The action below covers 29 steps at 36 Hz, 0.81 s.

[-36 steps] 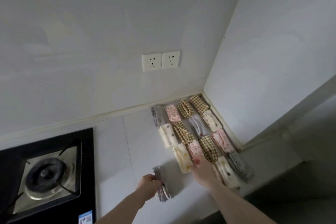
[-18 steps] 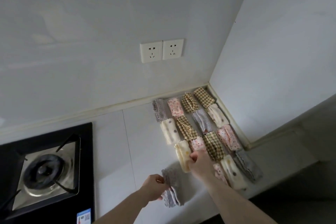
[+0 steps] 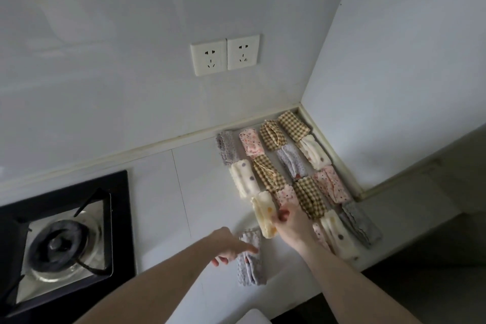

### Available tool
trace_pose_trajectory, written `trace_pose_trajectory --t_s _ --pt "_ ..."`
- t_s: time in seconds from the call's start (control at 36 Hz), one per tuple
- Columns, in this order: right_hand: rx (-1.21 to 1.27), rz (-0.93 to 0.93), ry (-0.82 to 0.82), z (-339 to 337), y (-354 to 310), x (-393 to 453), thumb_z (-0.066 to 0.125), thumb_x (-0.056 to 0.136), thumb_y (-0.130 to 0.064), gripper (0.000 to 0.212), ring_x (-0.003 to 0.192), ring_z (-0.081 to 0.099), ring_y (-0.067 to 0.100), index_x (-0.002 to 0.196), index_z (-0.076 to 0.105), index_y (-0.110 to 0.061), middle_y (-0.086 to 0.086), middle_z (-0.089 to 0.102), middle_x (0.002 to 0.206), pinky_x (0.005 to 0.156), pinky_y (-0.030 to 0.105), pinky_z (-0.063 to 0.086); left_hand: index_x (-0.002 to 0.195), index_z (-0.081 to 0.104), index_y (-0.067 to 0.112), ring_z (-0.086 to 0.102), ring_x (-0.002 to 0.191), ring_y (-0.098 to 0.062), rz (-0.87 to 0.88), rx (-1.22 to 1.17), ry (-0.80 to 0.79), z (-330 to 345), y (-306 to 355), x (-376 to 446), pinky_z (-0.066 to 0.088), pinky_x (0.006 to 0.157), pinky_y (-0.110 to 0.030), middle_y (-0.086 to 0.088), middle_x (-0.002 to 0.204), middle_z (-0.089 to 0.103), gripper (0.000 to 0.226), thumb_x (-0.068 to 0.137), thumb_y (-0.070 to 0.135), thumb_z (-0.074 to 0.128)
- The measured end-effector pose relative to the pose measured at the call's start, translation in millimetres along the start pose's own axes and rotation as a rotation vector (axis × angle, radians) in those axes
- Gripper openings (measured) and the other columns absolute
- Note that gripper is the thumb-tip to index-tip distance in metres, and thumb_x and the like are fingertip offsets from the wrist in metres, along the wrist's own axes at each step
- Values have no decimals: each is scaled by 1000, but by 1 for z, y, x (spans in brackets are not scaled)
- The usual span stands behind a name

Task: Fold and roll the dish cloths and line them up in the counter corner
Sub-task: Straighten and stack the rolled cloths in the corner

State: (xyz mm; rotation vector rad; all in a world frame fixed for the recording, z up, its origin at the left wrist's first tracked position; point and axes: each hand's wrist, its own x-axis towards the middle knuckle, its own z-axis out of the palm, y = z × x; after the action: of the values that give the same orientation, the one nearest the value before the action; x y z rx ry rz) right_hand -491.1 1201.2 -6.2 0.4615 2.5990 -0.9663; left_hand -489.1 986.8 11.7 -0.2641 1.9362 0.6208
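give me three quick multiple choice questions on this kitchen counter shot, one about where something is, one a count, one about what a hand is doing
1. Where is the gas burner?
A. in the corner behind the rolled cloths
B. at the left of the counter, away from the cloths
C. under the wall sockets

2. How many wall sockets are on the back wall?
A. one
B. two
C. four

3. What is the right hand doing?
A. holding the cream dotted roll at the near end of the rows
B. resting flat on the burner
C. plugging something into a socket

Answers:
1. B, the burner sits at the far left while the rolled cloths fill the right corner.
2. B, two white plates sit side by side.
3. A, its fingers and thumb pinch that roll, while the left hand touches the grey roll lying apart.
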Motion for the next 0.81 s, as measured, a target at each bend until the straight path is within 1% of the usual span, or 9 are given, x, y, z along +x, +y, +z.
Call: trace_pose_trajectory --t_s 0.14,0.28,0.36,0.42,0.56,0.61,0.67,0.72,0.81 --pt "3 66 -34 11 2 -6 78 76 -50 29 78 68 10 89 70 -26 -13 72 83 72 29 55 84 69 13 66 62 -14 13 -69 67 17 -7 7 59 60 -23 -3 71 69 46 69 53 86" --pt "30 101 -114 12 3 -7 77 74 -41 28 71 65 8 90 71 -19 -12 67 75 55 16 39 70 60 19 51 62 -17 92 -250 168 27 -15 4 44 56 -25 0 70 57 27 75 34 82" --pt "120 145 -184 9 2 -5 78 72 -33 21 80 68 10 86 73 -18 -8 73 80 65 21 50 78 61 22 50 68 -14 122 -370 175 28 -20 -1 41 60 -25 3 75 56 12 80 29 71" --pt "190 173 -209 4 -1 -7 78 73 -26 16 85 68 13 87 72 -19 -6 73 83 68 23 48 90 62 22 53 74 -13 128 -418 178 23 -22 -3 41 62 -24 3 85 61 6 86 25 64" --pt "310 118 -183 -16 -16 -8 77 79 -15 8 70 64 12 82 73 -9 -6 68 67 60 16 43 113 61 10 65 89 -22 112 -734 271 -12 -13 1 56 75 -36 -8 99 68 19 96 17 54" --pt "358 102 -158 -25 -24 -6 76 80 -19 18 69 60 13 88 70 -4 1 67 72 62 21 42 110 61 5 64 82 -24 158 -879 307 -34 -2 2 54 65 -35 -10 93 66 18 98 11 50" --pt "416 108 -103 -35 -32 0 76 80 -23 15 72 62 14 89 71 -12 2 71 82 64 26 45 104 61 3 62 75 -23 219 -986 301 -61 13 1 50 61 -30 -11 87 64 13 97 7 50" --pt "432 88 -70 -43 -43 12 74 82 -27 15 72 64 11 95 70 -20 -3 73 89 62 25 47 116 58 -1 67 82 -28 290 -1047 258 -86 28 4 56 61 -35 -16 98 67 26 92 10 60" --pt "407 53 -41 -56 -64 33 70 88 -26 18 74 64 9 104 68 -18 -4 70 92 61 21 47 130 43 4 68 100 -36 355 -1067 271 -119 48 10 62 72 -43 -20 117 62 46 90 2 65"
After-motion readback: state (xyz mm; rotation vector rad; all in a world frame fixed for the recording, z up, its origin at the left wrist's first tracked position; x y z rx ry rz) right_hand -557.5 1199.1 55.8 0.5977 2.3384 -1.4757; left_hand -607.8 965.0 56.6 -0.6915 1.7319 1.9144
